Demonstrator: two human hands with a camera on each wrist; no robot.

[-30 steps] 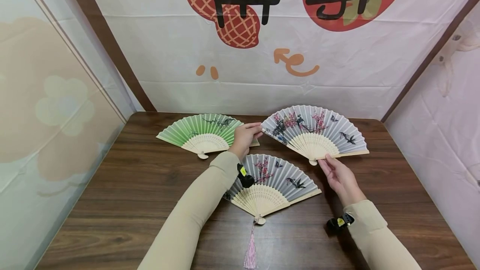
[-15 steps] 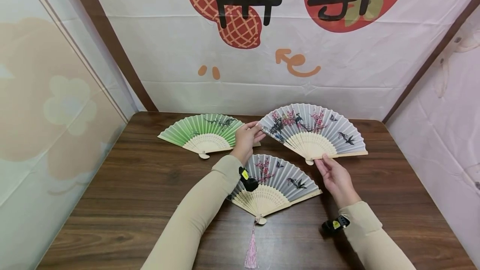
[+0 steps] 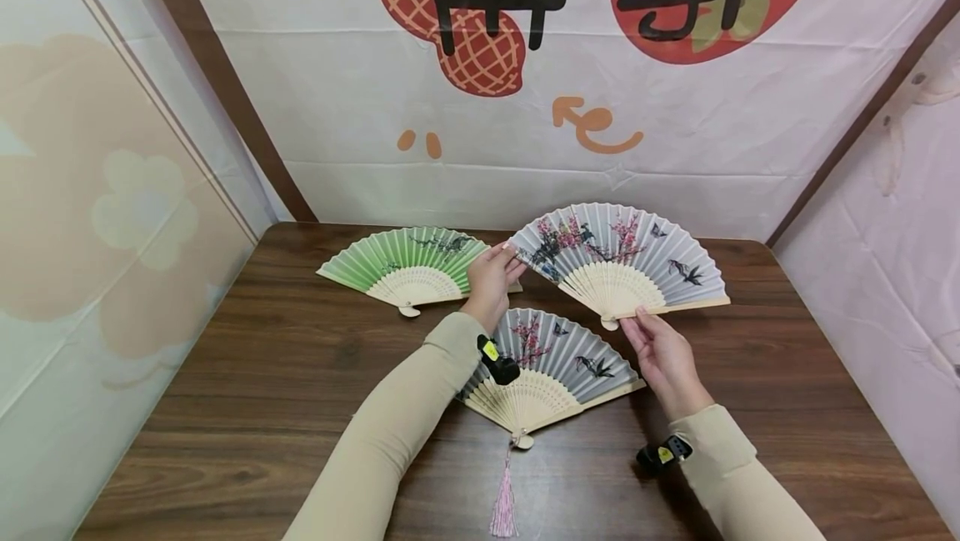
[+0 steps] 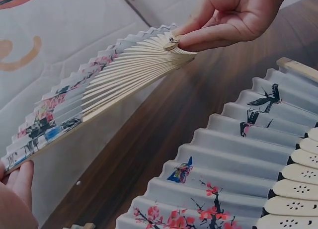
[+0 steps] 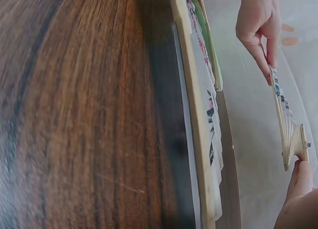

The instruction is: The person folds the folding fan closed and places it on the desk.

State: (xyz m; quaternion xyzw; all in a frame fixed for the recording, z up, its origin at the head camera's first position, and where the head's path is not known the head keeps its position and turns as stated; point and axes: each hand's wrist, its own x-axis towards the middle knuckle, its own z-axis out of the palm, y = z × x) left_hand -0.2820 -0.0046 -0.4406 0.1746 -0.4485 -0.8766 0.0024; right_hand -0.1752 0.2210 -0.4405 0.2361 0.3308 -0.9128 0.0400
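Observation:
Both hands hold a spread grey folding fan (image 3: 615, 249) printed with pink blossoms and a dark bird, raised above the back right of the table. My left hand (image 3: 491, 278) pinches its left outer corner. With thumb and fingers, my right hand (image 3: 663, 353) grips the fan's lower right rib close to the pivot; the left wrist view shows that right hand (image 4: 238, 20) at the pivot. A second grey folding fan (image 3: 555, 366) with a pink tassel (image 3: 504, 503) lies spread in front, partly hidden by my left forearm. Behind my left hand lies a green folding fan (image 3: 408, 266), also spread.
The fans are over a dark wood table (image 3: 285, 408). A white printed cloth (image 3: 480, 182) hangs along the table's back edge, and pale cloth walls (image 3: 885, 232) stand on both sides. Each wrist wears a small black camera (image 3: 498, 362).
The held grey fan has shifted slightly left and up, with my right hand moving along with it. Both hands keep their hold; the other two fans lie as before.

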